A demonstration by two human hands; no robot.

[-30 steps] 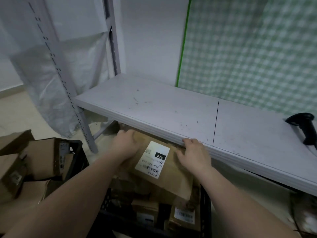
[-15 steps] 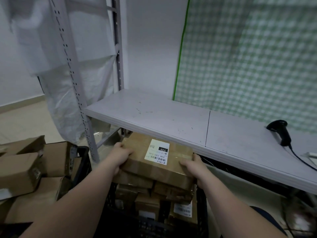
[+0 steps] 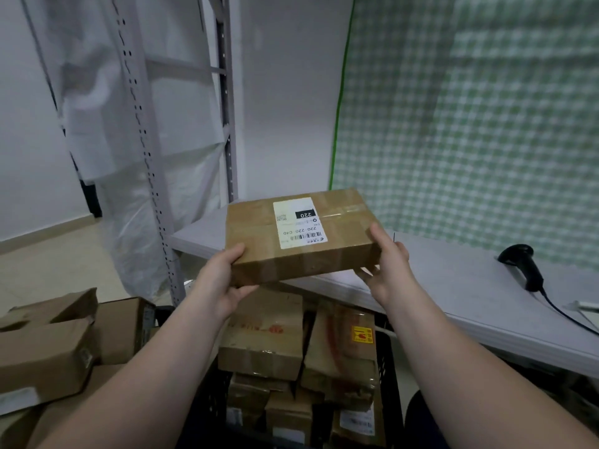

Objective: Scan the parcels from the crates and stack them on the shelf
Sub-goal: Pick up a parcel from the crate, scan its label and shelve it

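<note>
Raised out of the black crate (image 3: 389,384) since a moment ago, the flat taped parcel (image 3: 301,234) is now held level over the front edge of the grey shelf (image 3: 453,286), label (image 3: 298,222) up, left hand (image 3: 220,280) and right hand (image 3: 389,267) clasping its near corners, probably to suit the scanner (image 3: 522,264) lying rightward.

Labelled parcel (image 3: 301,234) lifted out of crate (image 3: 387,367): earlier at lower centre under the shelf (image 3: 453,286) edge, now at frame centre above it. Left hand (image 3: 223,280) and right hand (image 3: 389,270) shifted from its top to gripping its ends.
</note>
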